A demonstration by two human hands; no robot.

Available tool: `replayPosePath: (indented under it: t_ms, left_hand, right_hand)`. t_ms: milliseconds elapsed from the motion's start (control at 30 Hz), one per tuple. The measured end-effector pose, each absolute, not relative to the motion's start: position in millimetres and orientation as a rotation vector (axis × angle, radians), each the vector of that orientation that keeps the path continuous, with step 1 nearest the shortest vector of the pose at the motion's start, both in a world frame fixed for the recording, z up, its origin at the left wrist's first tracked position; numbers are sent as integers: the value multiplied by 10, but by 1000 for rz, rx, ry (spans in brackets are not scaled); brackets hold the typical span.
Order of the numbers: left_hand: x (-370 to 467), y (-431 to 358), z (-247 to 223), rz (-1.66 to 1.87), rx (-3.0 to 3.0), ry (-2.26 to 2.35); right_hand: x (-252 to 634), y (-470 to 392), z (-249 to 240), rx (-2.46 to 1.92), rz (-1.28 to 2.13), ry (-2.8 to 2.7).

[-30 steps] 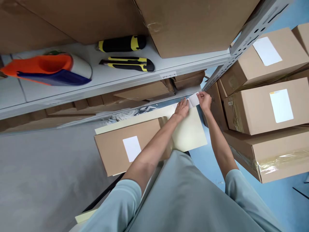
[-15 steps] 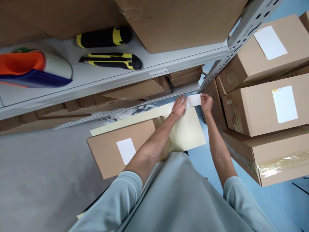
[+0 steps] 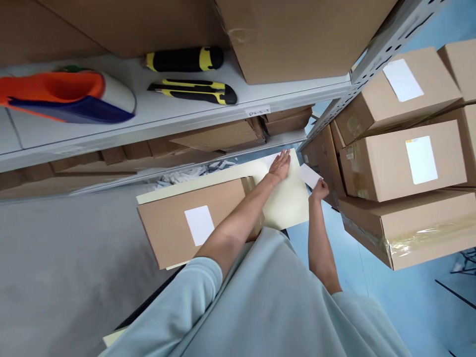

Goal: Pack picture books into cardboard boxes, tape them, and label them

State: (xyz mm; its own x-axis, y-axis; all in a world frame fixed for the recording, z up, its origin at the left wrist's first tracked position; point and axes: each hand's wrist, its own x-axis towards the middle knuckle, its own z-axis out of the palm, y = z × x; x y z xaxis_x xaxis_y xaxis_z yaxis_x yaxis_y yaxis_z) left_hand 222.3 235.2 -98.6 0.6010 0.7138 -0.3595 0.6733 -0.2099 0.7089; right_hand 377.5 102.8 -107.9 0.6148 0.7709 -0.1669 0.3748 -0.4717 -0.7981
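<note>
My left hand (image 3: pixel 280 166) rests with fingers stretched out on a pale yellow board (image 3: pixel 288 198), at its far end; a white paper (image 3: pixel 270 159) shows partly beside and under it. My right hand (image 3: pixel 320 190), fingers pinched, holds a small white slip (image 3: pixel 309 176) by its near end, just right of the board and apart from it. A closed cardboard box (image 3: pixel 174 223) with a white label (image 3: pixel 200 225) lies on the board's left part, under my left forearm.
Above, a grey shelf (image 3: pixel 148 121) bears two yellow-black cutters (image 3: pixel 193 91), an orange and blue tape dispenser (image 3: pixel 78 96) and large boxes. Labelled cartons (image 3: pixel 394 163) are stacked at the right. White scraps (image 3: pixel 189 174) lie beyond the board.
The white slip has come away from the paper at my left hand and now hangs free in my right hand, which has moved slightly nearer to me. The view has shifted a little.
</note>
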Motion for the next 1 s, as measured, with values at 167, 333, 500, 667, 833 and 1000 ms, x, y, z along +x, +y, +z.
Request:
replayPosePath:
  t_ms: [167, 333, 500, 667, 833, 1000]
  left_hand:
    - [2085, 1600, -178, 474, 988, 989]
    - [1188, 874, 535, 825, 464, 859]
    - [172, 390, 825, 930, 550, 997]
    - [-556, -2, 866, 902, 666, 1186]
    - [-1124, -258, 943, 1001, 741, 1242]
    - [-1394, -497, 1038, 982, 814, 1070]
  right_hand:
    - [3040, 647, -472, -1935, 239, -805]
    - [2273, 299, 40, -1580, 283, -1546]
    - [1733, 18, 390, -1338, 392, -1773]
    - [1302, -95, 755, -1344, 796, -1481]
    - [841, -186, 938, -1382, 1210, -1301]
    - [420, -327, 1088, -1402, 1052, -1259]
